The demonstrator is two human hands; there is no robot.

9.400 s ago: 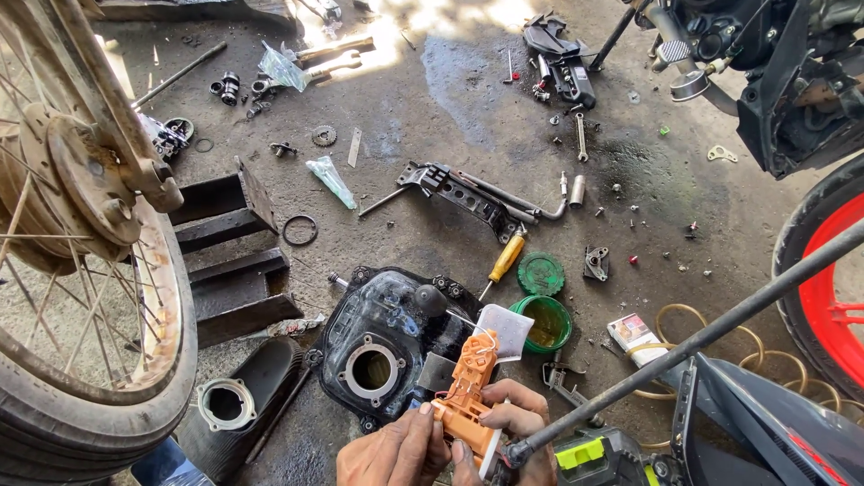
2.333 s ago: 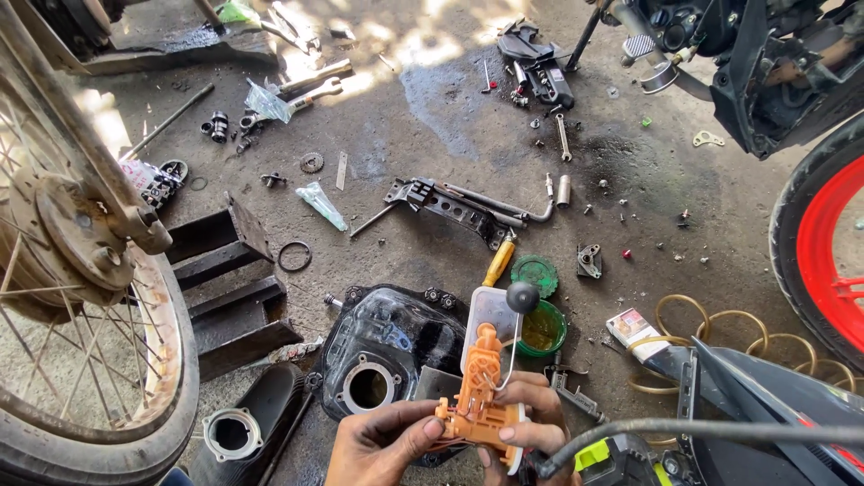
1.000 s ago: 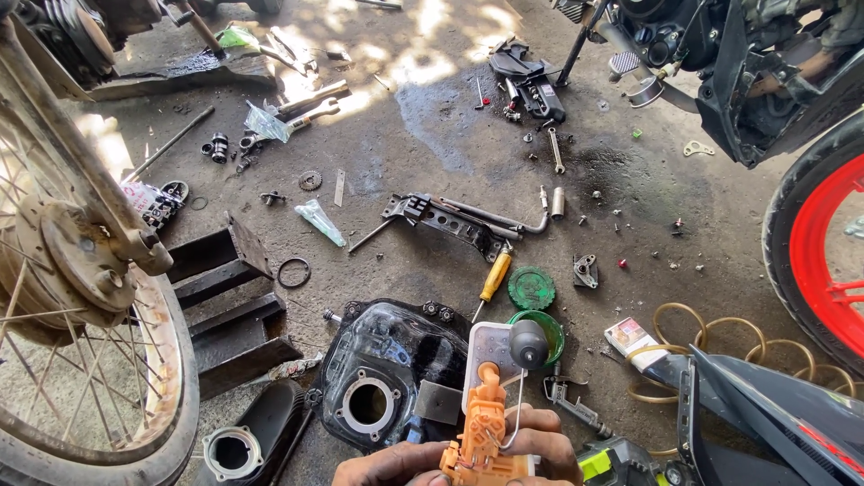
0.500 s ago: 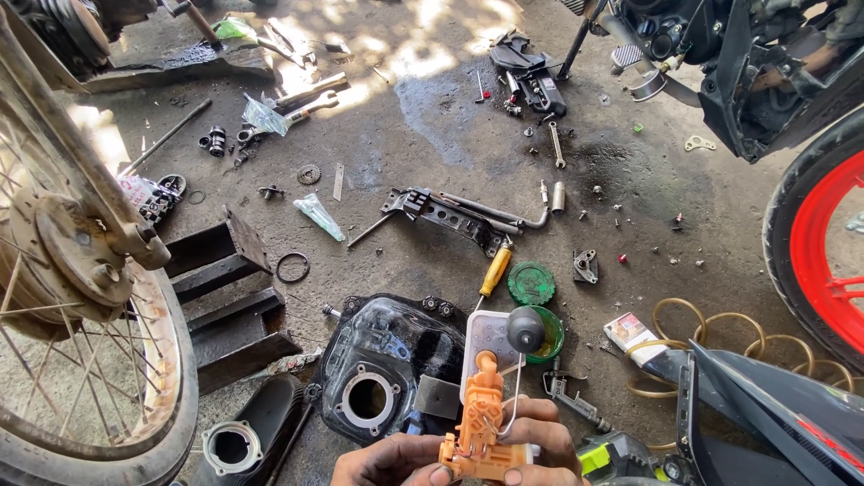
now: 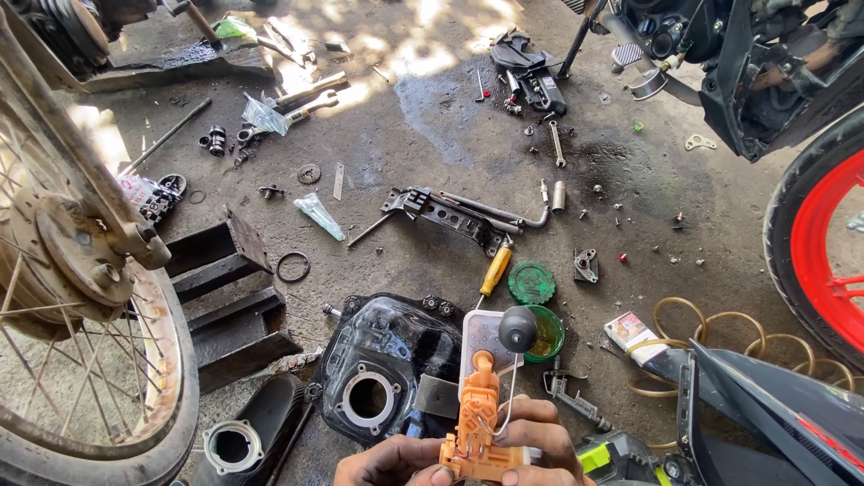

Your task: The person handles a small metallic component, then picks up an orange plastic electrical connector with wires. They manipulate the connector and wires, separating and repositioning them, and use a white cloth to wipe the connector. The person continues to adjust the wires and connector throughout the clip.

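Your left hand [image 5: 382,461] and right hand [image 5: 538,443] pinch the orange plastic pump housing [image 5: 478,425]: light, rigid, brittle; grip its base, not the thin float wire [image 5: 509,396].

Head view, steeply downward (hands at bottom edge)

Stained concrete floor [image 5: 630,207]. Just ahead of hands: black fuel tank [image 5: 387,360], green cap [image 5: 531,282], yellow-handled screwdriver [image 5: 496,269]. Farther ahead: metal bracket w/ rods [image 5: 459,216], scattered bolts, wrench [image 5: 557,144]. Ahead-left: wood blocks [image 5: 225,288], rubber ring [image 5: 292,267]. To the right: coiled hose [image 5: 720,324].
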